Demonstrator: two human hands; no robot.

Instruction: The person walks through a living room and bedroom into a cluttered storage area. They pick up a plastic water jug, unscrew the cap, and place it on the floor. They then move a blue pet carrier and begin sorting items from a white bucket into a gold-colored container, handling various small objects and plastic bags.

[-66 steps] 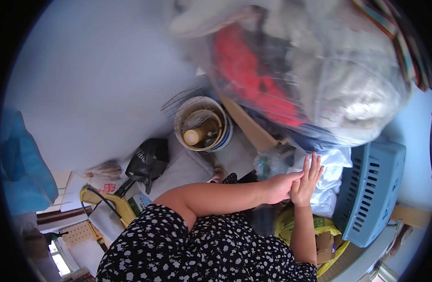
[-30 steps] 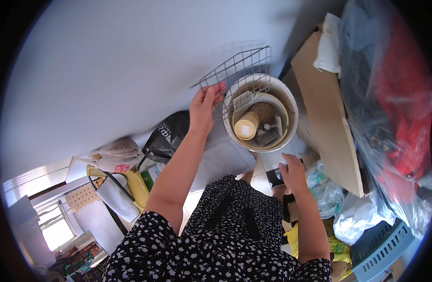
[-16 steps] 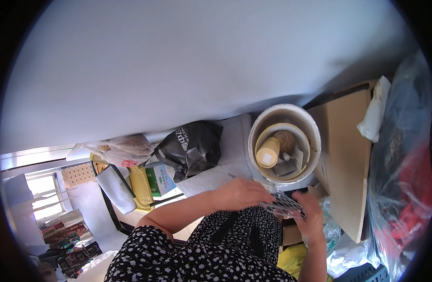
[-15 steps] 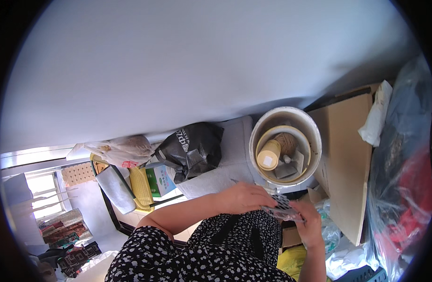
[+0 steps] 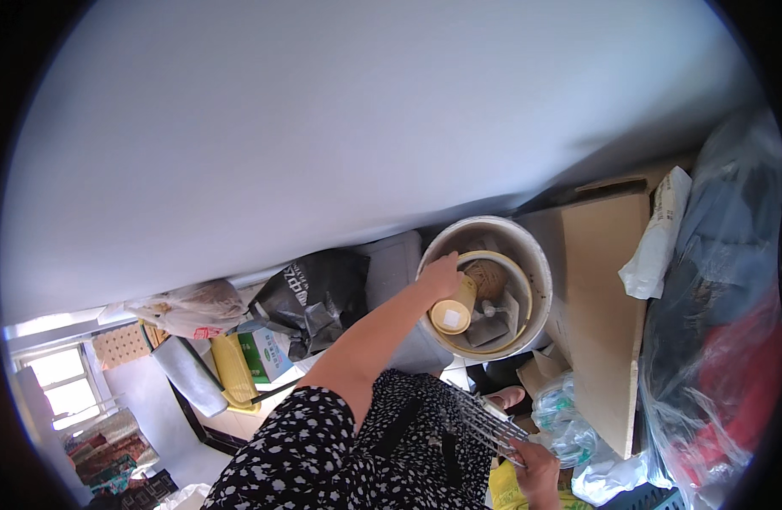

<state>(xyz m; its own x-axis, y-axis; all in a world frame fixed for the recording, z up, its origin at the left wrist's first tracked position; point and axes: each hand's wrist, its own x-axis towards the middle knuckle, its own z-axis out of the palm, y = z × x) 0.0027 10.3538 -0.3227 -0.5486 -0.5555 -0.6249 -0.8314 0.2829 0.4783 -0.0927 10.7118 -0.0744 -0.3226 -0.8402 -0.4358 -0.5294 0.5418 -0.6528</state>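
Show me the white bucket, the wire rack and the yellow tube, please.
white bucket (image 5: 540,255), head view, on its right rim.
wire rack (image 5: 484,421), head view, on its grid bars.
yellow tube (image 5: 453,315), head view, on its round end.

Right hand (image 5: 537,469) sits at the near edge of the view, wrist and forearm cut off there; it grips one end of a wire rack (image 5: 484,421), but the fingers' far side cannot be seen. Left hand (image 5: 442,274) reaches into the white bucket (image 5: 527,246), fingertips hidden behind the yellowish cup (image 5: 454,313), so the grasp itself cannot be confirmed. Bucket contents beyond the cup are too small and cluttered to identify, and the clear plastic bags (image 5: 722,340) at far right blur into the dark rim.
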